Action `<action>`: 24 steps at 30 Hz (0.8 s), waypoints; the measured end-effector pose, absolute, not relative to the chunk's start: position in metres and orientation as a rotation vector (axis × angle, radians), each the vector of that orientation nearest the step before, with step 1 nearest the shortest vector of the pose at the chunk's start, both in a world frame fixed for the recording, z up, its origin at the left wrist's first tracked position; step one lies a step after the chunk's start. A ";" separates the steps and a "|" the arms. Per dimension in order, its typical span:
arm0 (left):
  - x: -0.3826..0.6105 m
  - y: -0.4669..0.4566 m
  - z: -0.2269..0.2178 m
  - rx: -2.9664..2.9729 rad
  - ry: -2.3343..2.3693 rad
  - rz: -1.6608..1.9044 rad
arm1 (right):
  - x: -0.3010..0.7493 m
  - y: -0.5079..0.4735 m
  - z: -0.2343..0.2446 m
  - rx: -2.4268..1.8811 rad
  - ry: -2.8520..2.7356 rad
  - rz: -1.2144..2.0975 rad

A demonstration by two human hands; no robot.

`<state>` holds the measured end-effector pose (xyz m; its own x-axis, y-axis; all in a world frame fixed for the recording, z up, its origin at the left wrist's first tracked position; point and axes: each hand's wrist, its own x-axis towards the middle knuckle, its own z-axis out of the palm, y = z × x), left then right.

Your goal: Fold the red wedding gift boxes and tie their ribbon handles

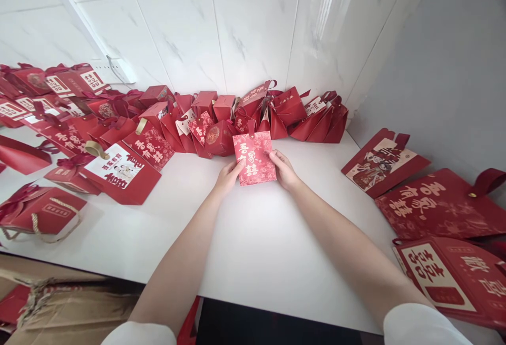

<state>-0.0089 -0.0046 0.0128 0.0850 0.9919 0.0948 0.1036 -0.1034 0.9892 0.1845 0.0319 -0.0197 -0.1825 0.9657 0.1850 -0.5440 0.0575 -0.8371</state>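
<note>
A red gift box (256, 161) with pale gold Chinese characters and a floral pattern is held upright over the white table (253, 245). A dark red ribbon loop (252, 127) sticks up from its top. My left hand (229, 176) grips the box's left edge, thumb on the front. On the opposite edge, my right hand (285, 170) holds it the same way. The fingers behind the box are hidden. Just beyond it, several red gift boxes (219, 136) crowd together in a row.
Finished-looking red boxes (75, 89) are heaped along the left and the tiled wall (253, 34). On the right lie flat red box pieces (443, 202) beside a grey panel (443, 70). A cardboard carton (79, 310) stands below the table's front edge at left.
</note>
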 end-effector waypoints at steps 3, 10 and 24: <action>-0.009 -0.003 0.011 1.398 1.186 1.179 | 0.184 0.031 -0.018 -0.585 -1.042 1.490; -0.007 -0.004 0.010 1.428 1.179 1.184 | 0.185 0.033 -0.019 -0.567 -1.026 1.500; -0.008 -0.003 0.004 1.480 1.192 1.161 | 0.185 0.035 -0.022 -0.554 -1.037 1.497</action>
